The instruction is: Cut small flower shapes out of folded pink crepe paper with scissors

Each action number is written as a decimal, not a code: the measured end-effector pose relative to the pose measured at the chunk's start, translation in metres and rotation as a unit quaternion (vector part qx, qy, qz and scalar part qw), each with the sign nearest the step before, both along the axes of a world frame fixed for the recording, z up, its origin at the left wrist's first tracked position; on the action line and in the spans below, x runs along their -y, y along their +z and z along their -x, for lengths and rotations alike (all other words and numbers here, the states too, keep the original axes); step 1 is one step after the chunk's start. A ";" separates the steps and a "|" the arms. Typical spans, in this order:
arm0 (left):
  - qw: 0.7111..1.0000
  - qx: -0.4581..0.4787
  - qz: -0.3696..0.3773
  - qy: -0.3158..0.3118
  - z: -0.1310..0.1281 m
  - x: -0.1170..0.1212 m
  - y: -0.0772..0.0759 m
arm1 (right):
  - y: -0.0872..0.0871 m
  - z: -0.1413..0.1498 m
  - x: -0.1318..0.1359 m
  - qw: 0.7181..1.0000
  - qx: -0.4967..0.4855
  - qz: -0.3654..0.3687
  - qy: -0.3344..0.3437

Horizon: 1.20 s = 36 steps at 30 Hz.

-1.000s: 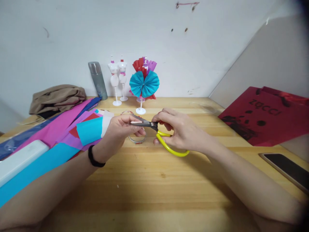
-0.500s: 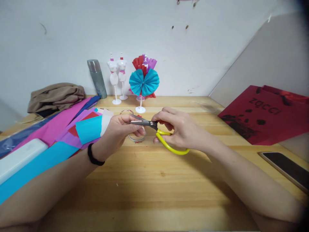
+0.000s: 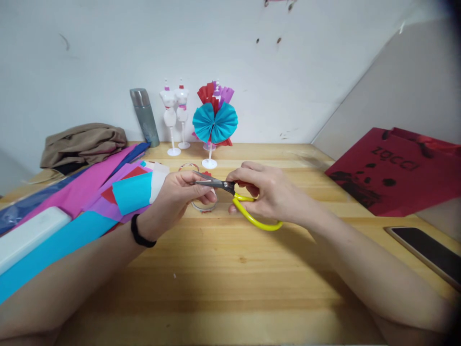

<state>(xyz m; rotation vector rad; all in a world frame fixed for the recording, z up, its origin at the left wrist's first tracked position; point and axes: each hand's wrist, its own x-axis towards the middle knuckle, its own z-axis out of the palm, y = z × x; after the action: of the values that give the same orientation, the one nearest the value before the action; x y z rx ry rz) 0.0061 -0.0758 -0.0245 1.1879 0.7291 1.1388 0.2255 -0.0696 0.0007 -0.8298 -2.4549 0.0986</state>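
My right hand (image 3: 264, 190) grips yellow-handled scissors (image 3: 257, 220), whose dark blades point left. In my left hand (image 3: 185, 190), thumb and fingers are pinched together on a small pale strip (image 3: 205, 182), mostly hidden by the fingers and blades. The scissor blades lie across the left fingertips, slightly apart, with the strip at them. Below and behind the left fingers, a ring-shaped roll (image 3: 204, 210) rests on the wooden table (image 3: 245, 274), partly covered.
Behind the hands stand a small mannequin with a folded blue paper fan (image 3: 215, 123), two white mannequins (image 3: 170, 115) and a flask (image 3: 144, 117). Coloured paper sheets (image 3: 132, 192), a white box (image 3: 32, 235) and brown cloth (image 3: 82, 146) lie left; a red bag (image 3: 392, 170) and phone (image 3: 427, 254) right.
Almost nothing differs. The scissor blades and the left fingers have shifted only very slightly, and both hands keep their hold.
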 end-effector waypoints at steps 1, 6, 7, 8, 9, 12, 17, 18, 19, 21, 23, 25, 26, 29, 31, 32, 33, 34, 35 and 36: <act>1.000 0.001 0.003 0.003 0.000 0.000 0.000 | 0.000 0.000 0.000 1.000 0.001 0.001 -0.001; 1.000 0.007 0.016 0.008 -0.002 0.001 0.002 | -0.002 0.000 -0.002 1.000 -0.004 -0.007 0.005; 1.000 0.010 0.018 0.007 -0.002 0.001 0.002 | -0.002 0.000 -0.002 1.000 -0.006 -0.011 0.006; 1.000 0.012 0.019 0.005 -0.002 0.001 0.002 | -0.003 0.000 -0.002 1.000 -0.009 -0.015 0.009; 1.000 0.014 0.019 0.003 -0.002 0.001 0.002 | -0.004 0.000 -0.003 1.000 -0.011 -0.018 0.011; 1.000 0.019 0.016 -0.001 -0.002 -0.001 0.000 | -0.006 0.000 -0.004 0.999 -0.017 -0.026 0.017; 0.999 0.029 0.016 -0.005 -0.001 -0.001 -0.002 | -0.006 0.000 -0.005 1.000 -0.009 -0.026 0.007; 0.999 0.028 0.016 -0.004 -0.001 -0.001 -0.002 | -0.006 0.000 -0.005 0.999 -0.012 -0.029 0.009; 1.000 0.026 0.015 -0.004 -0.001 -0.001 -0.001 | -0.006 0.000 -0.006 0.999 -0.016 -0.032 0.012; 1.000 0.020 0.013 -0.004 -0.001 -0.001 -0.001 | -0.007 0.000 -0.006 0.999 -0.024 -0.038 0.019; 1.000 0.018 0.011 -0.007 -0.001 -0.001 0.000 | -0.007 0.000 -0.006 0.999 -0.027 -0.039 0.021; 1.000 0.020 0.013 -0.010 -0.001 -0.001 0.000 | -0.007 0.000 -0.006 0.999 -0.022 -0.033 0.017; 1.000 0.024 0.016 -0.011 -0.001 -0.001 0.000 | -0.007 0.000 -0.006 0.999 -0.021 -0.030 0.014; 0.999 0.034 0.021 -0.015 -0.001 -0.002 -0.001 | -0.007 0.001 -0.007 0.999 -0.022 -0.024 0.013; 0.999 0.036 0.023 -0.018 -0.001 -0.003 -0.002 | -0.008 0.001 -0.007 0.999 -0.023 -0.021 0.009; 0.999 0.038 0.024 -0.020 -0.001 -0.003 -0.003 | -0.008 0.001 -0.007 1.000 -0.022 -0.019 0.007; 0.999 0.040 0.026 -0.023 -0.001 -0.004 -0.004 | -0.008 0.001 -0.007 1.000 -0.023 -0.017 0.005; 0.998 0.043 0.027 -0.025 -0.001 -0.004 -0.005 | -0.009 0.002 -0.007 1.000 -0.026 -0.018 0.005; 0.998 0.047 0.029 -0.028 -0.001 -0.004 -0.005 | -0.009 0.002 -0.008 0.999 -0.029 -0.018 0.006; 0.998 0.050 0.030 -0.030 -0.001 -0.004 -0.005 | -0.010 0.002 -0.008 0.999 -0.031 -0.020 0.008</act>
<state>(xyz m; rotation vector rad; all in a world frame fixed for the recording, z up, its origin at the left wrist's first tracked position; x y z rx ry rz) 0.0068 -0.0714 -0.0299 1.0881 0.6437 1.1100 0.2234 -0.0616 -0.0092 -0.7789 -2.3969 0.0798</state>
